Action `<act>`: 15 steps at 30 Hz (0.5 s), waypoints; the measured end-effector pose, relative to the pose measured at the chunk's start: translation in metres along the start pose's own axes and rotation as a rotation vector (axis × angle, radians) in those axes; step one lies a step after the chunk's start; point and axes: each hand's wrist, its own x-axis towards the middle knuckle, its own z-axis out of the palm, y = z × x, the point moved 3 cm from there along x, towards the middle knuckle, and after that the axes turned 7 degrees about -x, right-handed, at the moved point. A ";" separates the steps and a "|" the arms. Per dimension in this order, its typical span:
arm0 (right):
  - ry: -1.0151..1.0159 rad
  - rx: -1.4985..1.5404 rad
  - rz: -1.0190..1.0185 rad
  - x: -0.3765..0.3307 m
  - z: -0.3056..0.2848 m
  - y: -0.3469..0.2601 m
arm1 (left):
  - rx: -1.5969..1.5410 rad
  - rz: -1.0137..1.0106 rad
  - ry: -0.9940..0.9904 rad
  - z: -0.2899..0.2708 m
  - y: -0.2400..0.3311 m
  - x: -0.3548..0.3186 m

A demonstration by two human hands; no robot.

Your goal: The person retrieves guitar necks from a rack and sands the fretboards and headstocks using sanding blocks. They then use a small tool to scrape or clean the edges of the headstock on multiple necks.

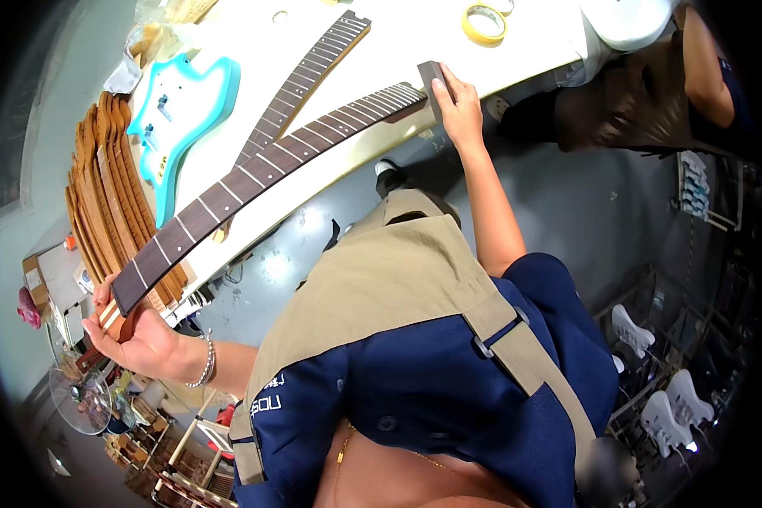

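A guitar neck [267, 171] with a dark fretted fingerboard runs slantwise across the front of the white table. At its lower left end my left hand [140, 334] is closed around the neck, just below the fingerboard's edge. Beside the neck's upper right end, my right hand [459, 106] grips a dark rectangular block [433, 78]. Whether the block touches the neck I cannot tell. Behind lies a second guitar neck [309, 80], partly covered by the first one.
Left of the necks lie a light blue guitar body [184, 114] and a row of brown wooden necks [102, 182]. A yellow tape roll [483, 24] rests at the back. Another person [643, 93] is at the right. A fan [78, 398] stands lower left.
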 end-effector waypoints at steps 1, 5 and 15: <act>0.002 -0.039 -0.011 -0.002 0.000 0.001 | 0.031 0.023 0.041 -0.004 -0.003 -0.001; 0.041 -0.189 -0.091 -0.008 0.002 0.000 | 0.138 0.095 0.138 -0.008 -0.011 -0.008; 0.040 -0.334 -0.224 -0.014 0.002 -0.030 | 0.130 0.108 0.198 -0.014 -0.017 -0.015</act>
